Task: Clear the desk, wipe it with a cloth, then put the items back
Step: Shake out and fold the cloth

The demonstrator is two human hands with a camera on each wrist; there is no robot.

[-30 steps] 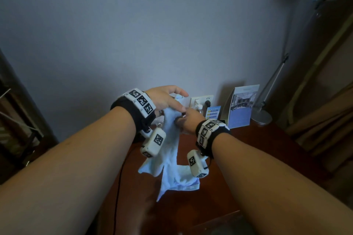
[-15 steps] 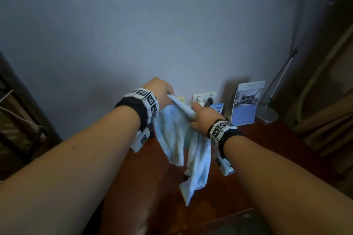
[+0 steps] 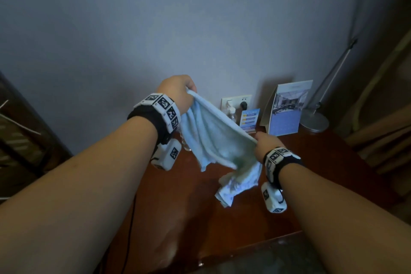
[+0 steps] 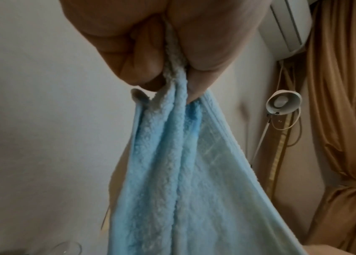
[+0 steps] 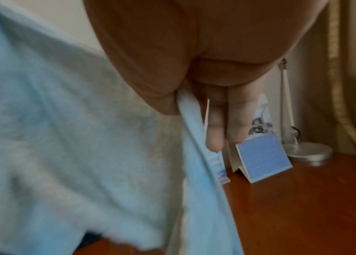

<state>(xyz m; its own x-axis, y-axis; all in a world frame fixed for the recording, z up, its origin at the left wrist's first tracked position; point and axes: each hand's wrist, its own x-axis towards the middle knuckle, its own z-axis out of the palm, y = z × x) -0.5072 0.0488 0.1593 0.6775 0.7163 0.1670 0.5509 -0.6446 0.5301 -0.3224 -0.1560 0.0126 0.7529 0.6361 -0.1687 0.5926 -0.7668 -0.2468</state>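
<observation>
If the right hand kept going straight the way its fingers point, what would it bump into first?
Probably the small blue card stand at the back of the desk; the right hand, pinching the blue cloth, points roughly at it. The standing calendar sits just beside, and depth is hard to judge.

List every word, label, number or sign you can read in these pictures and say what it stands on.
No text can be read.
Calendar: a photo above a blue grid, print too small.
Small card: blue with yellow bars, lines blurred.
Wristbands: black-and-white square code markers, no letters or numbers.
Wall socket: no readable marking.
Cloth: no label visible.
</observation>
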